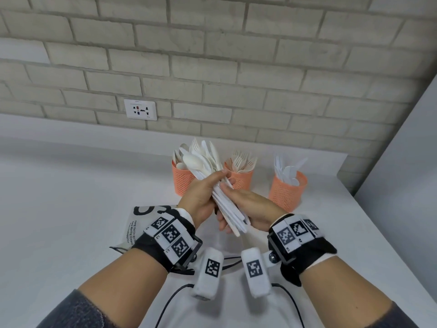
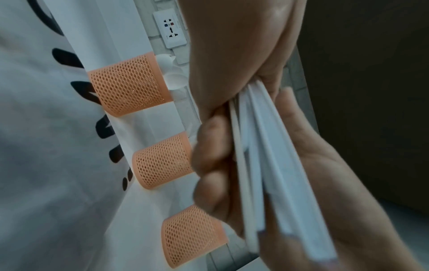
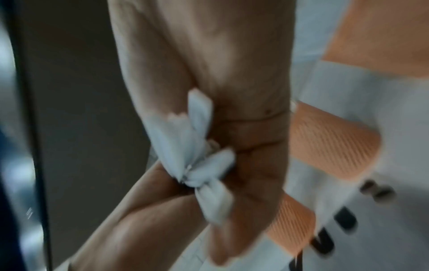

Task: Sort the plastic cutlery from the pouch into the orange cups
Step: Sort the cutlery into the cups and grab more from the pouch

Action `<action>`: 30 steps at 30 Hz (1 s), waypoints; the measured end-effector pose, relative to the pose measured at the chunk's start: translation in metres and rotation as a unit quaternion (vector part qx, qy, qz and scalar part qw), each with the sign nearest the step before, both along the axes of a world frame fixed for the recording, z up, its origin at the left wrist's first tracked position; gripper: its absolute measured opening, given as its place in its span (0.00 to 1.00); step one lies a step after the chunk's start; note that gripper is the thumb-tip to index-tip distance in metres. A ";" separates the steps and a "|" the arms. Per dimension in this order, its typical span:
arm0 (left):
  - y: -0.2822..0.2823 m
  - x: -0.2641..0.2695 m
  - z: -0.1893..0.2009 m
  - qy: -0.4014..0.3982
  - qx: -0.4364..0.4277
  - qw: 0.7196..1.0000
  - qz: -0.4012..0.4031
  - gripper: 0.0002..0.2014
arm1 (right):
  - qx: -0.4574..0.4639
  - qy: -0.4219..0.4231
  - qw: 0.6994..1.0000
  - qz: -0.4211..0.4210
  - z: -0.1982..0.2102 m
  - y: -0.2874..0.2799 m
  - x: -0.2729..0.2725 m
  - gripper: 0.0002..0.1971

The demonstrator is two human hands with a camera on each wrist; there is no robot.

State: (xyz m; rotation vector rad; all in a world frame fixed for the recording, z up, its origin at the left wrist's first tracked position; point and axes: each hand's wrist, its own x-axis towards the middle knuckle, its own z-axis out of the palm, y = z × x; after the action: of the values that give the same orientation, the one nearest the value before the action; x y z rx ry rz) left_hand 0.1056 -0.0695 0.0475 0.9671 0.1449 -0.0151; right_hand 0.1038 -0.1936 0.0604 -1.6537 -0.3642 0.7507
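Both my hands hold one bundle of white plastic cutlery (image 1: 220, 185) above the counter. Its spoon and fork heads fan up toward the wall. My left hand (image 1: 204, 194) grips the bundle's middle, thumb on top. My right hand (image 1: 240, 205) wraps the handle ends, thumb pressed to the bundle. In the left wrist view, fingers curl round the handles (image 2: 262, 165). The right wrist view is blurred and shows the handle ends (image 3: 197, 146). Three orange mesh cups stand behind: left (image 1: 183, 181) with spoons, middle (image 1: 241, 181) with forks, right (image 1: 287, 191) with knives. The printed pouch (image 1: 142, 221) lies flat under my left wrist.
The white counter (image 1: 71, 197) runs back to a brick wall with a socket (image 1: 140, 109). A grey panel (image 1: 402, 174) closes the right side, close to the right cup. Thin black cables (image 1: 175, 297) hang from the wrist bands over the counter's front.
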 end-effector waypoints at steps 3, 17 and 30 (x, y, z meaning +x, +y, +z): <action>-0.002 0.002 0.002 -0.004 -0.015 1.000 0.009 0.05 | -0.070 -0.147 0.984 -0.069 0.002 -0.003 0.002 0.26; 0.001 0.010 0.008 0.029 -0.008 0.997 0.072 0.02 | -0.136 -0.456 0.872 -0.114 0.004 -0.007 -0.003 0.09; -0.006 0.006 0.009 -0.006 0.000 0.999 -0.048 0.07 | -0.137 -0.345 0.925 -0.077 0.001 -0.013 0.007 0.11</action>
State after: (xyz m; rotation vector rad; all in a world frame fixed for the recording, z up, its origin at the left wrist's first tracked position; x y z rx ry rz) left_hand 0.1116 -0.0755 0.0560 0.9737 0.0878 -0.0972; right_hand 0.1111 -0.2071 0.0614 -2.1624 -0.6326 0.0708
